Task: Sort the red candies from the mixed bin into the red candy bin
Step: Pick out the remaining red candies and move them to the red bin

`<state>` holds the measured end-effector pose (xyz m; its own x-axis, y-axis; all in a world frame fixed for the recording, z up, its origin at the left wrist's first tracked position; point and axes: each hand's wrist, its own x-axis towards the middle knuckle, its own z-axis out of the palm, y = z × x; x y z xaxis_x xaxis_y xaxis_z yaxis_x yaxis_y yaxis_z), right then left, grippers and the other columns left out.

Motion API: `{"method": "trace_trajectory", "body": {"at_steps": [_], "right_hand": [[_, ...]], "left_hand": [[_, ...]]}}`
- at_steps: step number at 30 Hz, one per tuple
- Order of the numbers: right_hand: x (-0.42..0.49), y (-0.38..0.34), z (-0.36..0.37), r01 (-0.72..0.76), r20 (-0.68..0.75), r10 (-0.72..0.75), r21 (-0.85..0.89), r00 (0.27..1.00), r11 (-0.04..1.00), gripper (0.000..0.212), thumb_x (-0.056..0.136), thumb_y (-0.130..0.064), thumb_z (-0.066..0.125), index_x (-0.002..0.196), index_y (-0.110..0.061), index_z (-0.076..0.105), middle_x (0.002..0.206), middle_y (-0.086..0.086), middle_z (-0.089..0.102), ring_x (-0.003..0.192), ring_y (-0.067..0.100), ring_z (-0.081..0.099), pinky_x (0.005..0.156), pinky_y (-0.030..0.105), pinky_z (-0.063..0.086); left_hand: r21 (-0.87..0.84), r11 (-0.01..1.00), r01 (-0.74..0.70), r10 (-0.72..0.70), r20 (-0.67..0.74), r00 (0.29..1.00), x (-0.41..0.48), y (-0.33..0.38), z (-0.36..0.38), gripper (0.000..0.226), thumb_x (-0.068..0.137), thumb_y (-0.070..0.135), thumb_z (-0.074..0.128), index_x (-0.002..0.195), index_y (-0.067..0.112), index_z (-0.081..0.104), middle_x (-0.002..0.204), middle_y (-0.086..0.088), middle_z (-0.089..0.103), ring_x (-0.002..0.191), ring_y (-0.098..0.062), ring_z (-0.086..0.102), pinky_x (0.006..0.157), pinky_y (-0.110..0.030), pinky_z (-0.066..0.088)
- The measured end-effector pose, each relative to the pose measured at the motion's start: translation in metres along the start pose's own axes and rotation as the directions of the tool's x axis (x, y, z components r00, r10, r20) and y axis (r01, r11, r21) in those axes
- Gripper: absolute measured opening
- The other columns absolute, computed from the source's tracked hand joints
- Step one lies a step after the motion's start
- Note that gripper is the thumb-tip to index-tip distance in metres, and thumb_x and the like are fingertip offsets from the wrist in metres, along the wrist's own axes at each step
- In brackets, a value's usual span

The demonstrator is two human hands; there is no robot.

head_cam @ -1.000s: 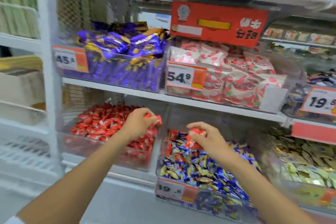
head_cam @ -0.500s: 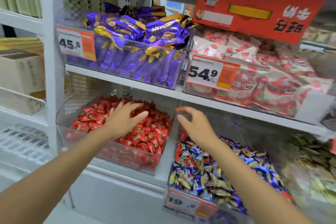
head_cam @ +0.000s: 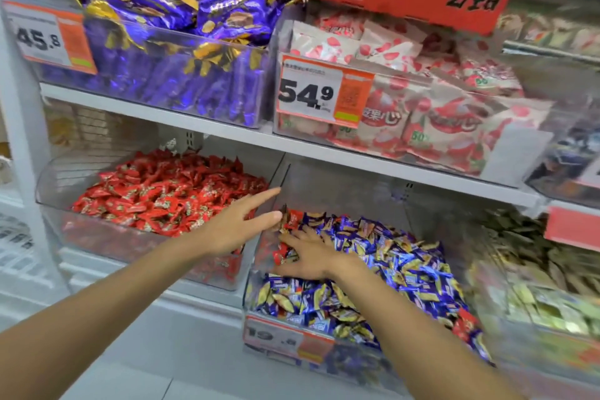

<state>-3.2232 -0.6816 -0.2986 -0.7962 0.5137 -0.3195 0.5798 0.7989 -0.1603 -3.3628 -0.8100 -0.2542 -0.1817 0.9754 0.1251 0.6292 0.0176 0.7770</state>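
Note:
A clear bin point(head_cam: 53, 191) on the lower shelf holds a heap of red candies point(head_cam: 168, 191). To its right stands the mixed bin point(head_cam: 276, 339), full of blue and gold candies with a few red candies point(head_cam: 293, 217) among them. My left hand point(head_cam: 237, 226) hovers flat over the right edge of the red bin, fingers spread toward the mixed bin, holding nothing. My right hand point(head_cam: 308, 256) lies palm down on the left part of the mixed heap, fingers spread over red wrappers; I see nothing gripped in it.
The shelf above carries a bin of purple bags point(head_cam: 181, 52) and a bin of white and red bags point(head_cam: 406, 97), with price tags point(head_cam: 311, 94) in front. A bin of green and pale candies point(head_cam: 535, 286) sits at the lower right. A white upright post point(head_cam: 22, 127) stands left.
Both hands held a red candy a second ago and let them go over the red bin. Since then my right hand dropped onto the mixed heap and my left hand shifted right.

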Motion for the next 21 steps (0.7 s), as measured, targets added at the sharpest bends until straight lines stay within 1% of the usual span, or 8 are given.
{"method": "trace_trajectory", "body": {"at_steps": [3, 6, 10, 13, 15, 17, 19, 21], "right_hand": [[-0.014, 0.011, -0.003, 0.084, 0.030, -0.083, -0.039, 0.996, 0.996, 0.035, 0.086, -0.044, 0.060, 0.112, -0.022, 0.054, 0.113, 0.004, 0.050, 0.117, 0.026, 0.044, 0.094, 0.038, 0.035], [-0.046, 0.033, -0.014, 0.127, -0.088, -0.125, 0.011, 0.988, 0.992, 0.017, 0.084, -0.034, 0.065, 0.089, -0.026, 0.051, 0.089, -0.005, 0.053, 0.086, 0.020, 0.052, 0.074, 0.033, 0.043], [-0.111, 0.070, -0.030, 0.115, -0.289, -0.032, 0.275, 0.957, 0.955, 0.013, 0.088, -0.021, 0.065, 0.084, -0.019, 0.053, 0.086, -0.005, 0.059, 0.079, 0.013, 0.055, 0.071, 0.026, 0.042], [-0.148, 0.085, -0.027, 0.193, -0.453, 0.115, 0.579, 0.884, 0.792, 0.007, 0.087, -0.007, 0.067, 0.081, -0.007, 0.063, 0.083, 0.000, 0.064, 0.074, 0.007, 0.058, 0.073, 0.024, 0.045], [-0.159, 0.092, -0.028, 0.182, -0.528, 0.212, 0.597, 0.822, 0.781, 0.008, 0.085, -0.004, 0.067, 0.080, -0.010, 0.065, 0.086, 0.000, 0.069, 0.079, 0.010, 0.063, 0.080, 0.033, 0.049], [-0.168, 0.098, -0.032, 0.138, -0.511, 0.244, 0.600, 0.824, 0.788, 0.006, 0.087, -0.008, 0.066, 0.085, -0.014, 0.066, 0.091, 0.001, 0.070, 0.088, 0.017, 0.066, 0.085, 0.038, 0.050], [-0.175, 0.101, -0.038, 0.133, -0.492, 0.259, 0.628, 0.831, 0.767, 0.007, 0.090, -0.011, 0.063, 0.089, -0.016, 0.067, 0.095, 0.001, 0.070, 0.091, 0.020, 0.065, 0.087, 0.038, 0.052], [-0.177, 0.098, -0.040, 0.116, -0.490, 0.267, 0.619, 0.830, 0.776, 0.011, 0.092, -0.011, 0.060, 0.090, -0.020, 0.066, 0.097, -0.003, 0.069, 0.093, 0.014, 0.065, 0.089, 0.036, 0.052]], "left_hand": [[-0.032, 0.999, -0.015, 0.015, -0.017, 1.000, 0.001, -0.001, -0.001, 0.053, 0.094, 0.036, 0.053, 0.143, 0.036, 0.032, 0.149, 0.013, 0.033, 0.129, 0.004, 0.027, 0.101, -0.017, 0.020], [0.013, 1.000, -0.018, 0.018, -0.033, 0.999, 0.002, 0.000, -0.004, 0.056, 0.091, 0.042, 0.058, 0.142, 0.035, 0.037, 0.148, 0.008, 0.036, 0.127, 0.002, 0.030, 0.100, -0.017, 0.022], [0.199, 0.979, -0.030, 0.045, -0.070, 0.997, 0.000, 0.014, -0.008, 0.065, 0.083, 0.056, 0.061, 0.140, 0.029, 0.044, 0.146, -0.001, 0.041, 0.132, -0.012, 0.034, 0.100, -0.019, 0.021], [0.349, 0.932, -0.095, 0.139, -0.103, 0.985, -0.001, 0.037, -0.003, 0.082, 0.068, 0.071, 0.042, 0.134, 0.024, 0.051, 0.136, -0.003, 0.051, 0.129, -0.019, 0.039, 0.104, -0.025, 0.024], [0.377, 0.910, -0.174, 0.229, -0.107, 0.967, 0.002, 0.053, 0.008, 0.071, 0.071, 0.063, 0.048, 0.130, 0.024, 0.055, 0.132, 0.000, 0.055, 0.126, -0.018, 0.043, 0.107, -0.028, 0.027], [0.330, 0.917, -0.225, 0.263, -0.074, 0.962, 0.004, 0.069, 0.028, 0.046, 0.084, 0.039, 0.062, 0.128, 0.025, 0.056, 0.127, 0.006, 0.056, 0.112, -0.010, 0.051, 0.099, -0.023, 0.035], [0.276, 0.940, -0.199, 0.207, 0.000, 0.978, 0.009, 0.074, 0.050, 0.037, 0.091, 0.022, 0.060, 0.128, 0.025, 0.056, 0.124, 0.011, 0.057, 0.102, -0.004, 0.053, 0.093, -0.020, 0.039], [0.245, 0.961, -0.127, 0.112, 0.072, 0.991, 0.017, 0.070, 0.066, 0.036, 0.095, 0.018, 0.055, 0.131, 0.022, 0.054, 0.130, 0.005, 0.056, 0.115, -0.011, 0.054, 0.099, -0.027, 0.043]]}}
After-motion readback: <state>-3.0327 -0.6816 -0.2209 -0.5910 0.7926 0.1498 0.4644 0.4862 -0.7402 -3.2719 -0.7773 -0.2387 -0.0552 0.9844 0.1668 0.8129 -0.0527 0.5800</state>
